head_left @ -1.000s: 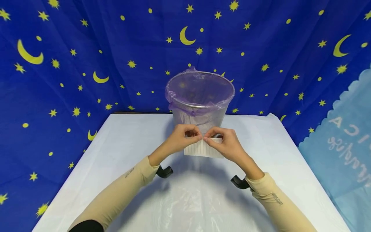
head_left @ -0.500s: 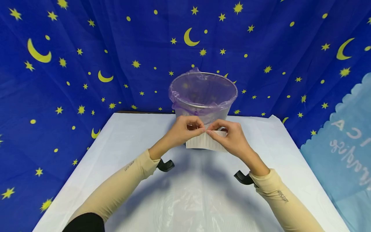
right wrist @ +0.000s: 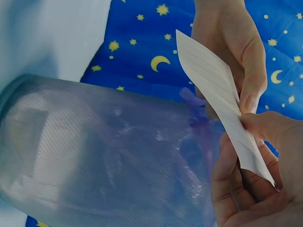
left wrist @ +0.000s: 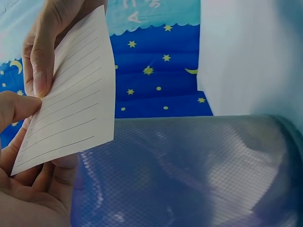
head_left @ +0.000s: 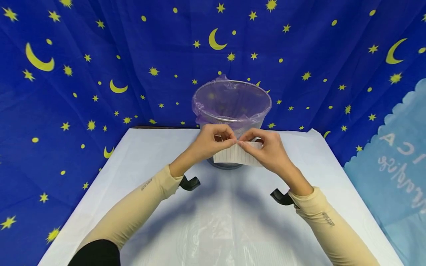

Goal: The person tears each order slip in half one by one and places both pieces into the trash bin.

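A lined sheet of white paper hangs in front of the bin. My left hand pinches its top edge near the middle between thumb and fingers. Right beside it, my right hand pinches the same edge, and the two thumb tips almost meet. Close up in the left wrist view, the paper shows ruled lines and small boxes along one edge. From the right wrist, the sheet looks slightly curved. I see no tear in it. The fingertips behind the paper are partly hidden.
A mesh wastebasket with a thin purple bag folded over its rim stands behind my hands at the back of the white-covered table. A blue curtain with moons and stars hangs behind; a light-blue cloth hangs at the right.
Both hands have risen with the paper, closer to the bin's rim in the head view. The bin's dark base now shows below the sheet. Both pinches look the same.
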Motion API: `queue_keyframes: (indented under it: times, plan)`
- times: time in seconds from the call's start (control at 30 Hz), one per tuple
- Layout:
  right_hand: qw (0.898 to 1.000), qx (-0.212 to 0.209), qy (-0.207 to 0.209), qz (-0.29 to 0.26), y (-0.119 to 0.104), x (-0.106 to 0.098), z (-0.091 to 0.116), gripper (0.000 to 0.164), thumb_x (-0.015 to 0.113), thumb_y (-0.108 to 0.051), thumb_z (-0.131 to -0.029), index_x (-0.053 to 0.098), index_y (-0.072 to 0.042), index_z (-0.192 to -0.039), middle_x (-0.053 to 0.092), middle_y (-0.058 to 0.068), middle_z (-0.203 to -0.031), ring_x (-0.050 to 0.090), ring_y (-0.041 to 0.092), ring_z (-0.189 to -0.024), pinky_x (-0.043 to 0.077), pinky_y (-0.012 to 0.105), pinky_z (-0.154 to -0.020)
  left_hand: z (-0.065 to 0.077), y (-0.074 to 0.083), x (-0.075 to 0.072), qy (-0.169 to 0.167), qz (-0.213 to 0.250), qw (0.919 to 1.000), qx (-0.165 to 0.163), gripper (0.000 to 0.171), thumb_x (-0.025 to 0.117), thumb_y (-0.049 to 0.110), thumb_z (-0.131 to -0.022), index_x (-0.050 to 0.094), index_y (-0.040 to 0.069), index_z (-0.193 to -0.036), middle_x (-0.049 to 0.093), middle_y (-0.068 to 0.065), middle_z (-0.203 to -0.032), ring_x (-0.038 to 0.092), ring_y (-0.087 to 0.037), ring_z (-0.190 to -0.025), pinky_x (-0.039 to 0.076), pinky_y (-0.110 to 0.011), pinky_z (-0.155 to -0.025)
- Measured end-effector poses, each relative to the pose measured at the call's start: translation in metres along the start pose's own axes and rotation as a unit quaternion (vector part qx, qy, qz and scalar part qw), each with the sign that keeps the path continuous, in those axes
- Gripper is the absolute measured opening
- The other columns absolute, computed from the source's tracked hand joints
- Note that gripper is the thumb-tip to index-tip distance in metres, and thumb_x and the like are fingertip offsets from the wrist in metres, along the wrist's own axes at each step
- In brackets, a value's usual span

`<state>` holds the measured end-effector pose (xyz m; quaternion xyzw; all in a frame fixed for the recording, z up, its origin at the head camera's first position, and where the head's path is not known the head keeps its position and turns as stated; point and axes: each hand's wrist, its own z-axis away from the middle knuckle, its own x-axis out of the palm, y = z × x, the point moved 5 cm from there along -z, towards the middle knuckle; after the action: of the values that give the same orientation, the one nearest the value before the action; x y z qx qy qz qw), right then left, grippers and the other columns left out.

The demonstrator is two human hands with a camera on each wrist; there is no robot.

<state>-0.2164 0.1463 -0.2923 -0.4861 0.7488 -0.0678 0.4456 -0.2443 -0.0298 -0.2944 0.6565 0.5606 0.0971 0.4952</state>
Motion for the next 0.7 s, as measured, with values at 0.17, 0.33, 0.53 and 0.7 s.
queue_keyframes:
  times: [0.17,0.33,0.53,0.7]
  plan:
    - [1.0,-0.025,0.006,0.004,-0.009,-0.01,-0.01,0.009,0.074,-0.027,-0.09,0.074,-0.019,-0.091,0.072,-0.011,-0.085,0.065,0.005,-0.08,0.051,0.025,-0.065,-0.006,0.031,-0.007,0.001,-0.004,0.9998,0.017,0.005,0.067,0.002,-0.092,0.07,-0.002,-0.089,0.066,-0.014,-0.08,0.059,-0.028,-0.07,0.048,-0.03,-0.061]
    - [0.999,-0.034,0.009,0.003,-0.014,-0.017,-0.015,0.006,0.075,-0.025,-0.089,0.075,-0.018,-0.09,0.072,-0.011,-0.083,0.064,0.005,-0.076,0.051,0.025,-0.063,-0.01,0.043,-0.011,-0.003,0.0,0.9997,0.026,0.006,0.066,-0.001,-0.092,0.069,-0.005,-0.089,0.067,-0.017,-0.079,0.058,-0.028,-0.069,0.047,-0.03,-0.06]
    - [0.999,-0.048,0.018,0.012,-0.016,-0.021,-0.02,0.004,0.078,-0.021,-0.087,0.075,-0.019,-0.088,0.072,-0.012,-0.082,0.063,0.003,-0.072,0.048,0.021,-0.059,-0.013,0.045,-0.012,-0.007,0.007,0.9995,0.031,0.006,0.066,-0.001,-0.092,0.068,-0.004,-0.089,0.066,-0.019,-0.08,0.057,-0.028,-0.067,0.046,-0.026,-0.059]
    - [0.998,-0.054,0.022,0.011,-0.02,-0.025,-0.024,0.004,0.077,-0.021,-0.087,0.074,-0.021,-0.089,0.071,-0.013,-0.083,0.063,0.002,-0.073,0.05,0.021,-0.06,-0.018,0.049,-0.016,-0.003,0.001,0.9993,0.037,0.005,0.066,0.0,-0.092,0.069,-0.003,-0.089,0.067,-0.018,-0.08,0.059,-0.026,-0.069,0.048,-0.028,-0.061]
